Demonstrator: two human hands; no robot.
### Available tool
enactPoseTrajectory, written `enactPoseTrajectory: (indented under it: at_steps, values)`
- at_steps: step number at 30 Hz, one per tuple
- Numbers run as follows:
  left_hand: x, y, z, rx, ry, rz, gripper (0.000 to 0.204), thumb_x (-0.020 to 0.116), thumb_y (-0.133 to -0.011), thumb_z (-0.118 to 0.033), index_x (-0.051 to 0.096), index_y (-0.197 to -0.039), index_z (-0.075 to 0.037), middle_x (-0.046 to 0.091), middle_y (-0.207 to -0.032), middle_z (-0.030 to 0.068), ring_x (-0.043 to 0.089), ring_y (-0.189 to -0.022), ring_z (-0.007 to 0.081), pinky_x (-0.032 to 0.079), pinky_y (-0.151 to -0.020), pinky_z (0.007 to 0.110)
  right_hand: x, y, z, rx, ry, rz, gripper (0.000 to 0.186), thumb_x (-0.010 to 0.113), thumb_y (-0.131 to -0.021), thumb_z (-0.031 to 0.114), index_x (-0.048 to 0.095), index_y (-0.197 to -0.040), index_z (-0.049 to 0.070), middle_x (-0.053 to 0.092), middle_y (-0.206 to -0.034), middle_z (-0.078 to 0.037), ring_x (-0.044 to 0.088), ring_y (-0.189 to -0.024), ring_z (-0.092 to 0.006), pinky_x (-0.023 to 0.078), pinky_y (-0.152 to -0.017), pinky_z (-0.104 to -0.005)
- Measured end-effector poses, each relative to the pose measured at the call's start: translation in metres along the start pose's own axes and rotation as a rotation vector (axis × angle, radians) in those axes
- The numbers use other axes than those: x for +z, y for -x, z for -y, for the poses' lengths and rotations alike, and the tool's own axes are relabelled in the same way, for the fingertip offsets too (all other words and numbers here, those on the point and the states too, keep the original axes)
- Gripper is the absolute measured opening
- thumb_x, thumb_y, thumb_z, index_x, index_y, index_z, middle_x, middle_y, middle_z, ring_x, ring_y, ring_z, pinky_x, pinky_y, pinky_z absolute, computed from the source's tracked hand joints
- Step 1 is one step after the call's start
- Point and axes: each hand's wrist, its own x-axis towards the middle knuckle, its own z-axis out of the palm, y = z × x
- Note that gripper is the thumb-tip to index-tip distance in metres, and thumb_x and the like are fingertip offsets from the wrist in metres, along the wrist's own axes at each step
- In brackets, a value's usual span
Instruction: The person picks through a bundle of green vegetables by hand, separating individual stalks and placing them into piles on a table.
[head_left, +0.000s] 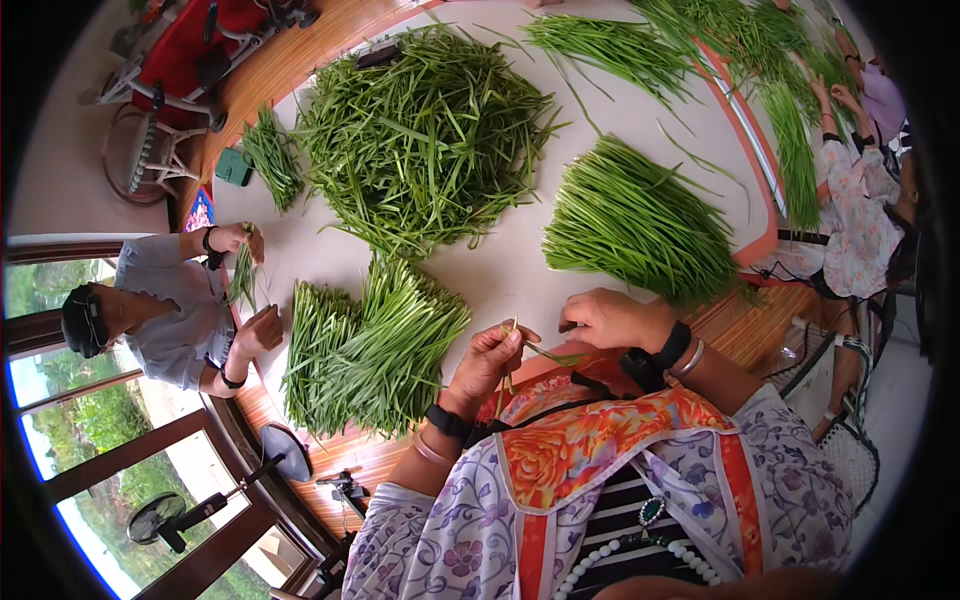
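at lower centre of the frame, the left hand (487, 362) pinches a green stalk (545, 352) in a closed grip; the right hand (612, 318) is closed on the stalk's other end; sorted bundles (370, 345) lie left on the table (500, 270); a loose pile (425, 125) sits above.

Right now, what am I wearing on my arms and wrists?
Left hand: bare, black wristband plus thin bangle. Right hand: bare, black watch-like band and silver bangle. Loose lilac floral sleeves cover both upper arms, with an orange floral apron bib between them.
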Motion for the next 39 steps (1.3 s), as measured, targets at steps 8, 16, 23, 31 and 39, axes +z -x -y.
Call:
enactPoseTrajectory:
  at_steps: [8,16,23,31,39]
  values:
    - [0.044,0.018,-0.018,0.142,0.049,-0.215,0.025,0.049,-0.103,-0.029,0.061,-0.094,-0.008,0.064,-0.101,0.0056,0.059,-0.101,0.0165,0.046,-0.086,0.032,-0.069,0.032,-0.021,0.011,0.03,-0.025,0.017,0.067,-0.082,0.009,0.068,-0.098,0.003,0.067,-0.098,-0.014,0.066,-0.085,-0.0329,0.053,-0.073,-0.0399]
    - [0.051,0.017,-0.004,0.263,0.454,-0.268,0.028,0.046,-0.104,-0.03,0.054,-0.092,-0.006,0.055,-0.077,0.0042,0.057,-0.079,0.0202,0.049,-0.084,0.037,-0.052,-0.001,-0.009,-0.026,0.658,0.093,0.01,0.062,-0.078,0.002,0.066,-0.088,0.002,0.057,-0.118,-0.014,0.064,-0.094,-0.0316,0.056,-0.077,-0.0404]
    - [0.032,0.003,-0.027,0.097,0.456,-0.242,0.026,0.046,-0.105,-0.029,0.054,-0.094,-0.007,0.047,-0.071,0.0007,0.051,-0.071,0.0167,0.048,-0.073,0.032,-0.031,-0.006,-0.002,0.041,0.786,0.059,0.014,0.058,-0.08,0.002,0.068,-0.09,0.001,0.057,-0.119,-0.014,0.064,-0.095,-0.0305,0.056,-0.076,-0.0389]
    - [0.023,-0.027,-0.023,0.032,0.395,-0.052,0.02,0.051,-0.102,-0.022,0.055,-0.101,-0.003,0.04,-0.07,-0.0026,0.04,-0.063,0.0103,0.04,-0.061,0.026,-0.057,0.007,0.019,-0.122,0.159,-0.229,0.041,0.062,-0.079,-0.008,0.06,-0.119,-0.001,0.054,-0.119,-0.015,0.058,-0.104,-0.0323,0.049,-0.087,-0.0377]
    - [0.054,-0.05,-0.027,0.114,0.269,-0.152,0.009,0.061,-0.097,-0.017,0.06,-0.098,-0.008,0.045,-0.07,-0.005,0.043,-0.062,0.0074,0.041,-0.059,0.025,-0.055,0.011,0.055,-0.142,0.114,-0.192,0.045,0.063,-0.079,-0.004,0.058,-0.124,0.002,0.05,-0.126,-0.014,0.056,-0.11,-0.0307,0.048,-0.091,-0.0374]
